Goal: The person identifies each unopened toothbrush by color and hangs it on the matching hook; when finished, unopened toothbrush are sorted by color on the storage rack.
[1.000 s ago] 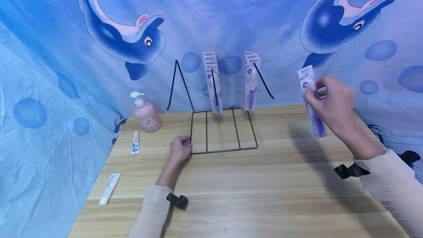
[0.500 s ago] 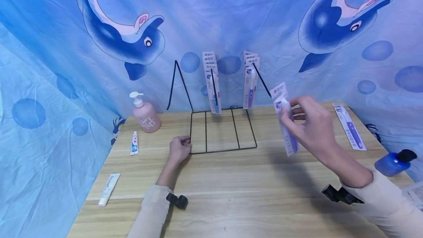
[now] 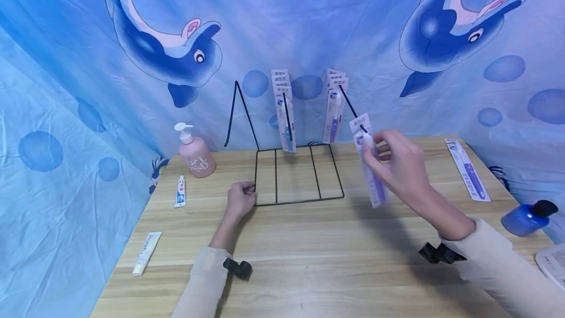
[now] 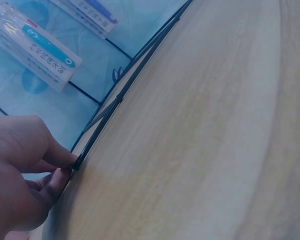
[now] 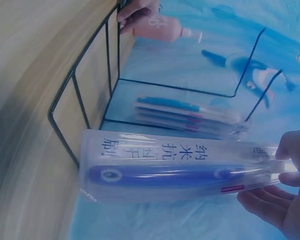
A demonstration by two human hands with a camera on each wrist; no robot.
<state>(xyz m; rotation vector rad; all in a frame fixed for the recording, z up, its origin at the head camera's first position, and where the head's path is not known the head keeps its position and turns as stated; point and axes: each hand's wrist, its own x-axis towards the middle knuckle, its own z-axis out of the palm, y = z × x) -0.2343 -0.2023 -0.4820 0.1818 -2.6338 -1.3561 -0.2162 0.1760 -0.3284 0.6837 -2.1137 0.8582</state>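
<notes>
My right hand point(image 3: 399, 161) pinches a packaged purple toothbrush point(image 3: 370, 166) by its side. The pack hangs upright, and the tip of the rack's right prong shows at the hole in its card. Farther back on that prong hang several packs, a purple toothbrush point(image 3: 334, 114) in front. Several more hang on the middle prong, led by a blue toothbrush point(image 3: 286, 121); the left prong point(image 3: 230, 114) carries none. With thumb and fingers my left hand point(image 3: 241, 201) grips the left front corner of the black wire rack point(image 3: 297, 202), as the left wrist view also shows.
A pink pump bottle point(image 3: 196, 157) and two toothpaste tubes, one small point(image 3: 180, 191) and one white point(image 3: 147, 253), are on the left. At right lie another packaged toothbrush point(image 3: 468, 170), a blue bottle point(image 3: 527, 217) and a white object point(image 3: 552, 263). A dolphin-print curtain stands behind the table.
My right hand has brought the toothbrush pack leftward and down from the right side, to the tip of the right prong. My left hand stays on the rack corner.
</notes>
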